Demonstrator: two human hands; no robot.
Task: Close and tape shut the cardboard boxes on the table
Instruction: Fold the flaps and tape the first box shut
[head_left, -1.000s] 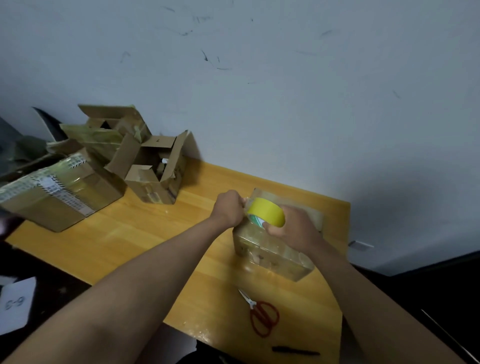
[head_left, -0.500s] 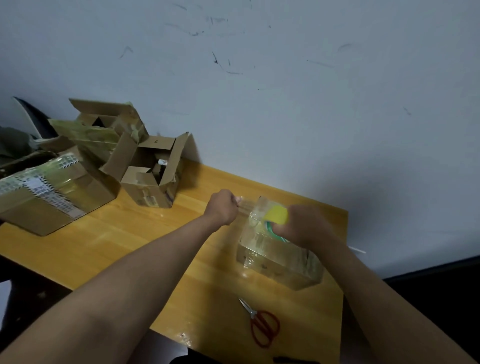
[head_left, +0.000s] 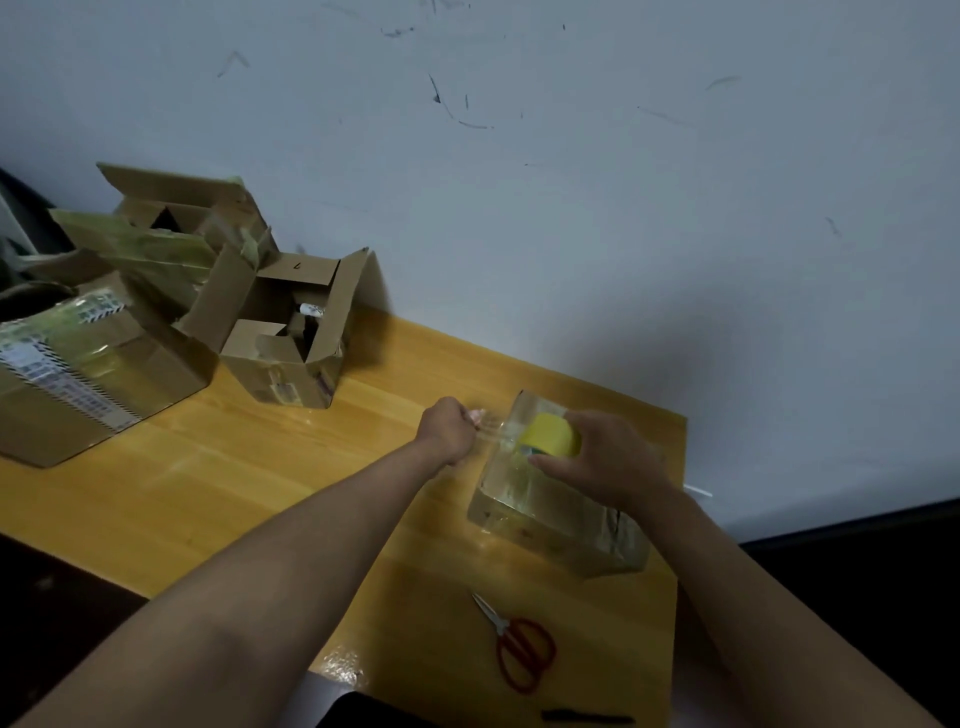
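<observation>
Near the tabletop's right edge, the left hand (head_left: 451, 429) pinches clear tape from the yellow roll (head_left: 549, 435) gripped by the right hand (head_left: 608, 457) over the closed, tape-wrapped brown cardboard box (head_left: 545, 514); the open-flapped brown box (head_left: 291, 338) remains unsealed

Left hand (head_left: 451, 430): fist closed, pinching the tape's free end.
Right hand (head_left: 605, 457): fingers curled, gripping the tape roll (head_left: 549, 435).

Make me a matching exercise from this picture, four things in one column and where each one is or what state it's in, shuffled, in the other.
Things:
1. yellow roll of clear tape
2. red-handled scissors
3. small cardboard box with raised flaps
4. tape-covered cardboard box

States:
A. standing open near the wall
B. lying on the wooden table's near edge
C. gripped by the right hand
D. closed, under the right hand

Pairs: 1-C, 2-B, 3-A, 4-D
</observation>
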